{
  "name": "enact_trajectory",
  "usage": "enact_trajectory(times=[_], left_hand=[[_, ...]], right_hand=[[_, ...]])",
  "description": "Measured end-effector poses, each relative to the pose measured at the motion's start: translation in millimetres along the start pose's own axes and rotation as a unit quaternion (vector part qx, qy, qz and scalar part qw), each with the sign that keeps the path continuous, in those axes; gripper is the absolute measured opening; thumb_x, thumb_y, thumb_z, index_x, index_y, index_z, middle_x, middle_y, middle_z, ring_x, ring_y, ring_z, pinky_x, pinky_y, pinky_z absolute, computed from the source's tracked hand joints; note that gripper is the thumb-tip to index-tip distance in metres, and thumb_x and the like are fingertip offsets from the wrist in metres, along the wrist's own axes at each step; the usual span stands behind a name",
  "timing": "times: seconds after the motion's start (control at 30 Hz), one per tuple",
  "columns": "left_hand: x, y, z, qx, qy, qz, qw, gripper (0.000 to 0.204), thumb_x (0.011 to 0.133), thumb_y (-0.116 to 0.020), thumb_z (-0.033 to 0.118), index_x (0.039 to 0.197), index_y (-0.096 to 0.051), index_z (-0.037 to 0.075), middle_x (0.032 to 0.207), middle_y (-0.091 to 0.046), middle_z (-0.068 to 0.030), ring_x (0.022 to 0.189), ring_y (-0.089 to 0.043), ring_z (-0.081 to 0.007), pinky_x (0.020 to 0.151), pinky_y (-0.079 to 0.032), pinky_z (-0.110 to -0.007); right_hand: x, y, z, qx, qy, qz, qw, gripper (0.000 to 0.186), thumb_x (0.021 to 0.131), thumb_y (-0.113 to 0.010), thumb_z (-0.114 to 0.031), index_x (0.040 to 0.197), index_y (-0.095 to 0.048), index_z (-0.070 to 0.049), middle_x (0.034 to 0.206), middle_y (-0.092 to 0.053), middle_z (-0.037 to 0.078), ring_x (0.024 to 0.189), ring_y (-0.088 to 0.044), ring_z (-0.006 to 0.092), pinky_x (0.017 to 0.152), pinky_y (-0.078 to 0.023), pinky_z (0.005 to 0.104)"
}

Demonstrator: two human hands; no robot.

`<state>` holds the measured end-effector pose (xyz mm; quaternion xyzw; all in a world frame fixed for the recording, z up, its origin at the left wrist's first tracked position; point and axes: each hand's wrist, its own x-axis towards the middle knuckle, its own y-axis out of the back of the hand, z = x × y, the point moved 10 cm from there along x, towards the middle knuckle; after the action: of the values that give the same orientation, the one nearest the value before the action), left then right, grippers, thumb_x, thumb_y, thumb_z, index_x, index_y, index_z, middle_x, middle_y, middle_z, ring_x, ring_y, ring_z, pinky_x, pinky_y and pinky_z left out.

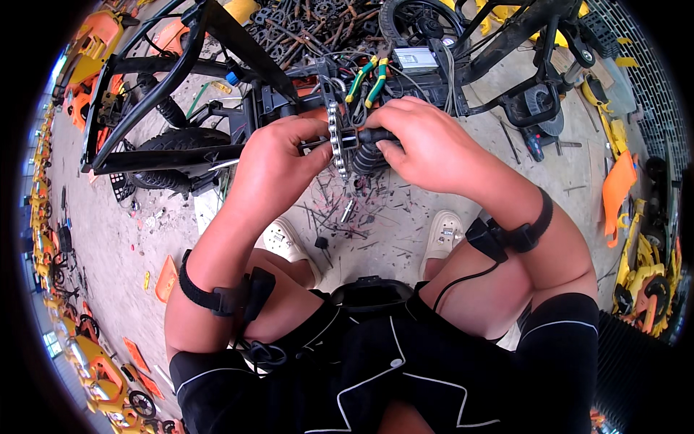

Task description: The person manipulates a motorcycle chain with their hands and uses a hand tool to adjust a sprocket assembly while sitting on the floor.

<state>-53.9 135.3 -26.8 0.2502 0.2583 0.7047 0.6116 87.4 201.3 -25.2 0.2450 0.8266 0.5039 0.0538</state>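
Observation:
A metal roller chain (335,137) hangs in a loop between my two hands, in front of a black vehicle frame (173,159). My left hand (278,159) is closed just left of the chain, its thumb and fingers pinched around a thin metal rod (224,165) whose end sticks out at the lower left. On the chain's right side, my right hand (419,141) grips a black cylindrical piece (376,135) between thumb and fingers. Behind the hands, pliers (369,78) with green and yellow handles rest on the frame. A black coil spring (367,158) shows under the right hand.
A pile of rusty metal parts (311,29) lies at the far side. A black tyre (173,155) sits at left. Metal scraps (354,210) litter the floor between my shoes. A power tool (533,141) lies at right. Yellow and orange body panels (622,188) line both sides.

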Motion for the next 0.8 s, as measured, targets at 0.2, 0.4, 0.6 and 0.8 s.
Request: enact_trajectory(times=[0.2, 0.4, 0.6, 0.8], left_hand=[[0, 1, 1, 0.013, 0.004, 0.007, 1.0, 0.027, 0.087, -0.078, 0.007, 0.114, -0.078, 0.005, 0.089, -0.069, -0.0103, 0.079, -0.065, -0.0214, 0.075, -0.052, -0.034], [-1, 2, 3, 0.008, -0.009, 0.017, 1.0, 0.025, 0.086, -0.077, 0.006, 0.111, -0.078, 0.004, 0.089, -0.069, -0.0101, 0.079, -0.065, -0.0213, 0.074, -0.052, -0.034], [-2, 3, 2, -0.001, 0.005, 0.015, 1.0, 0.025, 0.086, -0.077, 0.004, 0.11, -0.078, 0.001, 0.09, -0.069, -0.0099, 0.079, -0.065, -0.0206, 0.075, -0.052, -0.033], [-2, 3, 6, -0.011, -0.019, 0.017, 1.0, 0.022, 0.087, -0.076, 0.002, 0.109, -0.077, 0.0, 0.09, -0.067, -0.0086, 0.081, -0.065, -0.0192, 0.075, -0.052, -0.032]], right_hand=[[0, 2, -3, 0.017, 0.015, 0.029, 0.999, 0.025, 0.086, -0.074, -0.004, 0.11, -0.067, -0.003, 0.105, -0.068, 0.016, 0.106, -0.063, 0.0387, 0.093, -0.051, 0.0477], [0, 3, -3, 0.013, 0.007, 0.038, 0.999, 0.024, 0.087, -0.075, -0.007, 0.109, -0.068, -0.003, 0.104, -0.069, 0.016, 0.106, -0.064, 0.0392, 0.092, -0.052, 0.0472], [1, -6, 0, 0.011, -0.018, -0.007, 1.0, 0.023, 0.091, -0.073, -0.013, 0.111, -0.069, -0.003, 0.103, -0.071, 0.016, 0.105, -0.066, 0.0383, 0.092, -0.052, 0.0477], [1, -10, -3, -0.017, -0.009, -0.024, 1.0, 0.022, 0.094, -0.071, -0.014, 0.112, -0.069, -0.003, 0.103, -0.07, 0.015, 0.104, -0.066, 0.038, 0.09, -0.053, 0.0481]])
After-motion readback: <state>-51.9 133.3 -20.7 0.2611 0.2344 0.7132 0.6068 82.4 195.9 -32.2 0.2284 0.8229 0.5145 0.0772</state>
